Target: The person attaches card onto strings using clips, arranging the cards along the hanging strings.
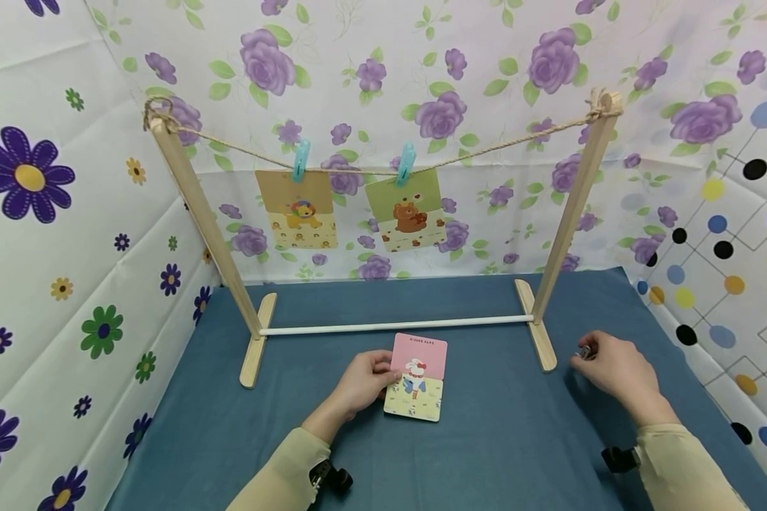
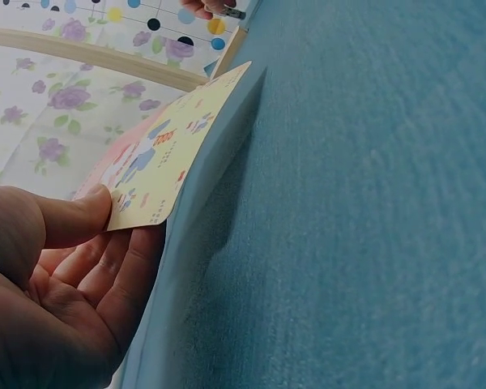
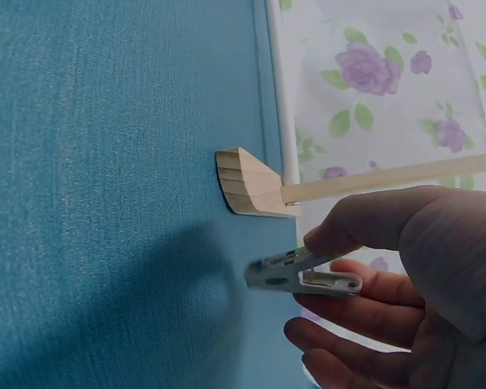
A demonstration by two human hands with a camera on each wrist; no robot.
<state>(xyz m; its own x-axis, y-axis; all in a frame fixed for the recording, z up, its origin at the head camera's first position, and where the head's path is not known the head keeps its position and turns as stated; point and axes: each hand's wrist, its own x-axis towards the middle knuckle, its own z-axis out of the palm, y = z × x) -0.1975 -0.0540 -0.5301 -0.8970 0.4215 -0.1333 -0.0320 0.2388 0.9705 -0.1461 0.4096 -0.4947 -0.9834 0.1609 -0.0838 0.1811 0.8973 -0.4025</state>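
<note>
My left hand pinches the left edge of a pink and yellow card with a rabbit on it, thumb on the printed face. In the left wrist view the card is tilted, its lower part just over the blue cloth. Over on the right, my right hand holds a grey clothespin between thumb and fingers, its nose pointing away from the hand. A lion card and a bear card hang from a twine line, each under a blue clothespin.
The twine is tied between two wooden posts on flat feet, joined low down by a white rod. Blue cloth covers the table. Flowered sheets stand behind and on the left, a dotted one on the right.
</note>
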